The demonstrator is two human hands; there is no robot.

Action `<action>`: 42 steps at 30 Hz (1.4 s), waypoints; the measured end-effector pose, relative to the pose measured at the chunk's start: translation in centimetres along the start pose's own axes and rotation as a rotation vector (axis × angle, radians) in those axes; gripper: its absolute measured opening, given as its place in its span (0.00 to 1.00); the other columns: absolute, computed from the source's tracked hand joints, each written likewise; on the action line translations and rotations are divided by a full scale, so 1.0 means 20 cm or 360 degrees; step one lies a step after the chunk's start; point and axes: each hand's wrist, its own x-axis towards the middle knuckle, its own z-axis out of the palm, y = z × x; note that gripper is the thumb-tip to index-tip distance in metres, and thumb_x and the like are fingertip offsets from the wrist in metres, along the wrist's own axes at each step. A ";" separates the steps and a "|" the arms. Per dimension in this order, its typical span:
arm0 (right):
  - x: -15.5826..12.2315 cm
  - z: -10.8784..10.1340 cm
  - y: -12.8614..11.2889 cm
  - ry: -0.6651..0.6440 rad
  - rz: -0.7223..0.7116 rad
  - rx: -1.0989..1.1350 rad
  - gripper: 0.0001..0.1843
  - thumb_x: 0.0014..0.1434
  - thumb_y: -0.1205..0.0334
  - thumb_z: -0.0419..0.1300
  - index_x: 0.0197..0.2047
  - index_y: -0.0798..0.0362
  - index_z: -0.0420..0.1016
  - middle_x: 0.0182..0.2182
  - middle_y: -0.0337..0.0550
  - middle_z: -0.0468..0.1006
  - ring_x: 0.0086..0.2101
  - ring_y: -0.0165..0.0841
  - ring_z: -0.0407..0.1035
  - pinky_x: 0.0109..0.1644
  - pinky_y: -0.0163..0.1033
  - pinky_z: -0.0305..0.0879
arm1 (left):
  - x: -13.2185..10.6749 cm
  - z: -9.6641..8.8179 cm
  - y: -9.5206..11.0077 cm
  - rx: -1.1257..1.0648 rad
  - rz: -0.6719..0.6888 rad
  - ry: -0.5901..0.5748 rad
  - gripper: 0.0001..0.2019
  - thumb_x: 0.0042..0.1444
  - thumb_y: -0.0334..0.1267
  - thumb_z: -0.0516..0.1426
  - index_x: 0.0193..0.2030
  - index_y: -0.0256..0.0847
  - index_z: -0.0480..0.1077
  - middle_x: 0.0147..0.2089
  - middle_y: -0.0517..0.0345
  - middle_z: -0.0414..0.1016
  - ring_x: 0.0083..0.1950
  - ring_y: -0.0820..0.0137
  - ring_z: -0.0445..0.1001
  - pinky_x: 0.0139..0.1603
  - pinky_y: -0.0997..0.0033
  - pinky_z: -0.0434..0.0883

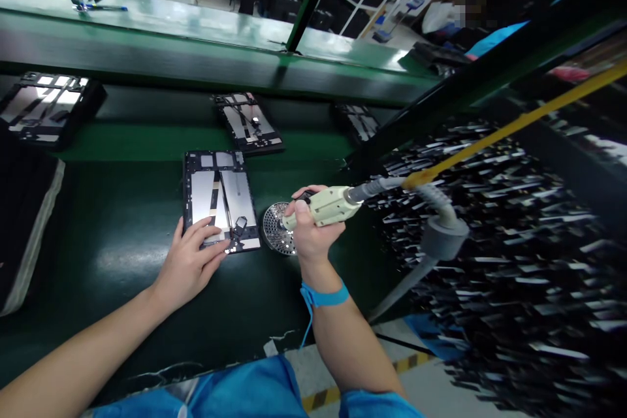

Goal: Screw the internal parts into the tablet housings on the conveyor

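Observation:
My right hand (313,238) is closed around a pale green electric screwdriver (333,204), whose tip points down and left over a round metal dish (272,222) full of small holes. What the tip touches is hidden from me. Just left of the dish lies an opened tablet (240,192), its silver inner plates, black frame and dark ribbon cables facing up. Across the tablet's lower left part rests my left hand (189,261), fingers stretched out and apart. A blue strap (326,295) circles my right wrist.
More opened tablets lie on the green belt: one at far left (44,108), one behind (249,121), one at right (360,123). A grey cable (441,209) runs from the screwdriver beside a yellow strap (514,121). Dark racked parts (509,261) stand at right.

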 end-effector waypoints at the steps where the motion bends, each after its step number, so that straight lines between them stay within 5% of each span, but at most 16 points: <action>1: 0.00 0.00 0.00 0.0009 0.0010 0.0011 0.11 0.58 0.62 0.66 0.45 0.51 0.71 0.34 0.37 0.77 0.22 0.27 0.71 0.28 0.37 0.72 | 0.00 0.00 0.00 -0.0002 0.0000 -0.0002 0.12 0.70 0.35 0.56 0.54 0.46 0.78 0.57 0.49 0.77 0.69 0.51 0.68 0.70 0.27 0.56; 8: 0.01 -0.01 0.00 0.0033 0.0026 0.0043 0.11 0.58 0.63 0.66 0.44 0.52 0.72 0.34 0.37 0.77 0.22 0.27 0.71 0.27 0.37 0.71 | 0.00 0.01 0.00 -0.0016 -0.0023 -0.0010 0.12 0.70 0.35 0.55 0.54 0.48 0.78 0.58 0.49 0.76 0.69 0.52 0.67 0.71 0.29 0.55; 13: 0.00 0.06 -0.15 0.0082 -0.0015 0.0160 0.11 0.59 0.62 0.64 0.45 0.50 0.71 0.35 0.37 0.76 0.21 0.27 0.71 0.25 0.37 0.70 | 0.00 0.03 -0.01 -0.0072 -0.0047 -0.0017 0.13 0.67 0.38 0.59 0.56 0.47 0.76 0.59 0.46 0.76 0.69 0.50 0.66 0.72 0.28 0.51; 18: -0.15 0.22 -0.26 -0.0348 0.0083 0.0469 0.13 0.61 0.62 0.63 0.49 0.46 0.70 0.38 0.37 0.76 0.22 0.27 0.72 0.26 0.37 0.71 | 0.00 0.03 -0.03 -0.0146 -0.0036 0.0003 0.16 0.65 0.40 0.61 0.59 0.43 0.73 0.59 0.45 0.76 0.70 0.50 0.66 0.73 0.31 0.49; 22: -0.25 0.29 -0.23 -0.0546 0.0138 0.0464 0.15 0.61 0.62 0.64 0.50 0.46 0.70 0.40 0.39 0.76 0.26 0.29 0.73 0.31 0.40 0.74 | 0.01 0.02 -0.02 -0.0194 -0.0051 -0.0004 0.17 0.64 0.40 0.61 0.60 0.44 0.73 0.60 0.46 0.76 0.71 0.51 0.65 0.74 0.33 0.47; 37: -0.30 0.28 -0.18 -0.0667 0.0093 0.0369 0.15 0.60 0.61 0.64 0.51 0.47 0.71 0.39 0.40 0.75 0.33 0.34 0.75 0.40 0.44 0.78 | 0.00 0.04 -0.03 -0.0176 -0.0052 -0.0010 0.15 0.65 0.38 0.58 0.58 0.44 0.73 0.61 0.47 0.75 0.71 0.52 0.64 0.74 0.34 0.47; 42: -0.32 0.31 -0.17 -0.0680 0.0113 0.0379 0.13 0.60 0.61 0.64 0.49 0.47 0.71 0.37 0.38 0.75 0.29 0.31 0.73 0.37 0.42 0.77 | 0.03 0.03 -0.01 0.0013 -0.0165 0.0085 0.12 0.63 0.39 0.61 0.53 0.44 0.76 0.55 0.46 0.73 0.59 0.52 0.69 0.65 0.40 0.64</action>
